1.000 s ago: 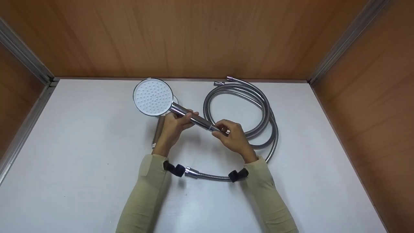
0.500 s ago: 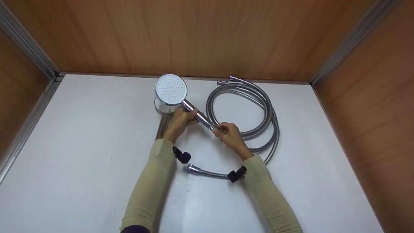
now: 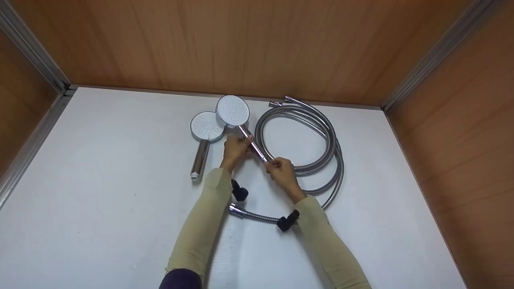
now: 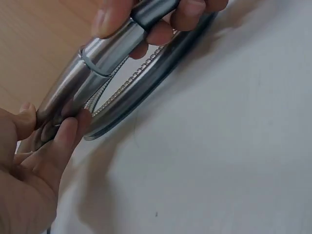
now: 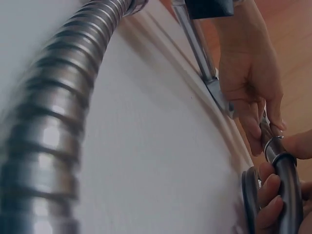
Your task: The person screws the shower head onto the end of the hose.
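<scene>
My left hand (image 3: 236,149) grips the chrome handle of a round, white-faced shower head (image 3: 233,111), held over the table with its nozzle face up. At the handle's lower end my right hand (image 3: 284,174) pinches the metal end of a shower hose (image 5: 290,195). In the left wrist view the hose's metal collar (image 4: 117,46) meets the handle end; whether they are threaded together I cannot tell. A second shower head (image 3: 207,126) lies face up on the table, left of my left hand. Coiled grey metal hoses (image 3: 333,138) lie to the right.
Another hose end with a wide chrome nut (image 3: 237,211) lies between my forearms, close to the dark wrist cameras. Two slimmer hose ends (image 3: 288,98) point toward the back wall. Wooden panels (image 3: 241,44) border the white table (image 3: 120,180) behind and at both sides.
Both hands still hold the shower head and hose end. The shower head has swung to the right and away from me, uncovering the second shower head. My left hand moved right with it.
</scene>
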The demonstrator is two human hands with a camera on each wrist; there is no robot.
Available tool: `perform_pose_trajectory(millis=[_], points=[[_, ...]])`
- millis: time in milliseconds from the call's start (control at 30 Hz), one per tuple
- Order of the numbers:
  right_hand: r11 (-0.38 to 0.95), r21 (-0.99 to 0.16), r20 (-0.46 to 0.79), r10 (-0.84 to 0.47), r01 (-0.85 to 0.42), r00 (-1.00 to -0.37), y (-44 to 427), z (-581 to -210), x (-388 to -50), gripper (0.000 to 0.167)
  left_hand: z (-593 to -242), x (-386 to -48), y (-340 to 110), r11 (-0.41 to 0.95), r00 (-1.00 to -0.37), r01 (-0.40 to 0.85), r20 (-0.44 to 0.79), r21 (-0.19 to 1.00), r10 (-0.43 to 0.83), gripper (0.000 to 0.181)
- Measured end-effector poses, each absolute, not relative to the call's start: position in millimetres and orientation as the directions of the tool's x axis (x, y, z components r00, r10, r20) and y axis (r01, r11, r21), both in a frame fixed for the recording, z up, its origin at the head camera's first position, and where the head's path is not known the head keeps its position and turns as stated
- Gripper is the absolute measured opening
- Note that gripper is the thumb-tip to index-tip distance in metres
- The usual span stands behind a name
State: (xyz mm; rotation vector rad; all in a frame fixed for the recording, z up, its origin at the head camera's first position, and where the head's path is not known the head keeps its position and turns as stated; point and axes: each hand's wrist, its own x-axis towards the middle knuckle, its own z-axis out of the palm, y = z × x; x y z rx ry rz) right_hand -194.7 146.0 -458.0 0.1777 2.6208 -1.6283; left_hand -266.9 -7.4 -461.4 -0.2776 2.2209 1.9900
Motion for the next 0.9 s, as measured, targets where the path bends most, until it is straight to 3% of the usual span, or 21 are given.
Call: perform_pose_trajectory(millis=[233, 367, 733, 900], points=[[0.477, -0.862, -0.136, 0.108, 0.172, -0.985, 139.1, -458.6, -191.8, 0.019, -467.7, -263.0, 0.4, 0.28, -0.971, -0.209, -0.165, 0.937, -0.175, 0.029], [0.5, -0.849, -0.129, 0.117, 0.171, -0.985, 134.5, -457.4, -192.6, 0.02, -460.3, -260.1, -3.3, 0.407, -0.973, -0.201, -0.133, 0.891, -0.189, 0.03], [0.657, -0.741, -0.034, 0.171, 0.14, -0.985, 139.0, -456.6, -205.9, 0.022, -431.3, -252.5, -26.0, 0.747, -0.996, 0.037, 0.082, 0.663, -0.023, 0.046], [0.713, -0.693, 0.016, 0.167, 0.11, -0.986, 142.0, -455.8, -211.3, 0.024, -427.2, -253.4, -37.4, 0.834, -0.994, 0.08, 0.109, 0.545, 0.024, 0.047]])
